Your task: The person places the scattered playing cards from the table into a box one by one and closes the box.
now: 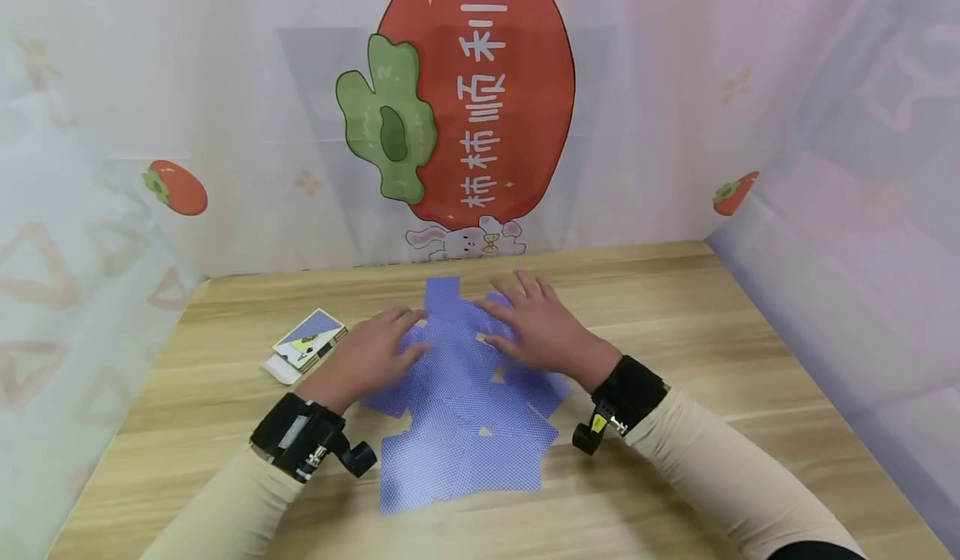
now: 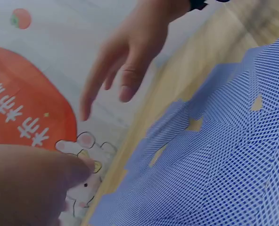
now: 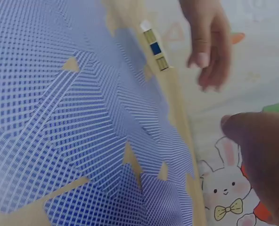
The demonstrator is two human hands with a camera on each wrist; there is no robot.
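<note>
Playing cards [image 1: 457, 427] with blue checked backs lie face down in an overlapping spread on the wooden table. My left hand [image 1: 367, 356] is over the left side of the spread, fingers loosely extended and holding nothing. Over the far right part, my right hand [image 1: 540, 322] has its fingers spread and holds nothing either. In the left wrist view the right hand [image 2: 135, 52] appears raised above the cards [image 2: 215, 155]. The right wrist view shows the left hand [image 3: 210, 44] above the far side of the cards [image 3: 83, 103].
A card box [image 1: 309, 343] with a white flap stands left of my left hand. Behind the wooden table [image 1: 712, 393] hangs a white curtain [image 1: 637, 168] with a red persimmon print; similar cloth flanks both sides. Each wrist carries a black strapped camera.
</note>
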